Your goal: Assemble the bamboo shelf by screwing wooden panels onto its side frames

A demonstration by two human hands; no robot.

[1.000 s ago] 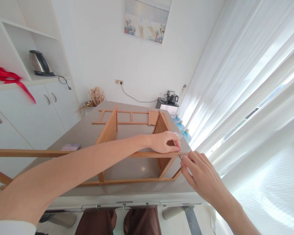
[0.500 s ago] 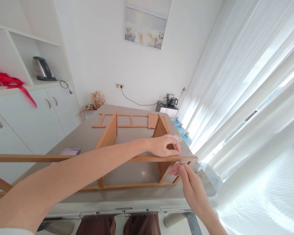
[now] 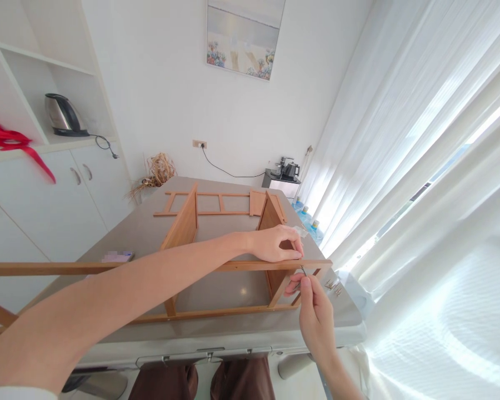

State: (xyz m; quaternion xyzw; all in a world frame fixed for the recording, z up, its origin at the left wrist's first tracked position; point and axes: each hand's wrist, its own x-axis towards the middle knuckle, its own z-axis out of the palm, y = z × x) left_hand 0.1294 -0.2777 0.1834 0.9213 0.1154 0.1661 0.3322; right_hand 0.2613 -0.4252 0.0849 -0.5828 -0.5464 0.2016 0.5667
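Observation:
My left hand (image 3: 277, 243) lies along the right end of a wooden rail (image 3: 229, 266), fingers curled and fingertips closed together at its top edge. The rail belongs to a partly joined wooden shelf frame (image 3: 237, 314) on the table, with two upright wooden panels (image 3: 183, 218) between its rails. Just below the rail's right end, my right hand (image 3: 316, 311) pinches a thin metal rod (image 3: 303, 270) between thumb and finger, tip up by the rail; whether it is a screw or a key is too small to tell. Several small screws (image 3: 333, 287) lie right of my right hand.
A ladder-like wooden frame (image 3: 210, 212) lies flat at the back of the grey table (image 3: 216, 233). A phone-like flat object (image 3: 119, 256) is at the left. White curtains (image 3: 400, 139) hang at the right, near blue water bottles (image 3: 314, 229). A kettle (image 3: 64, 116) stands on the left shelf.
The view has shifted slightly. My right hand has turned a little and moved slightly left, still pinching the metal rod. My left hand keeps its place on the rail.

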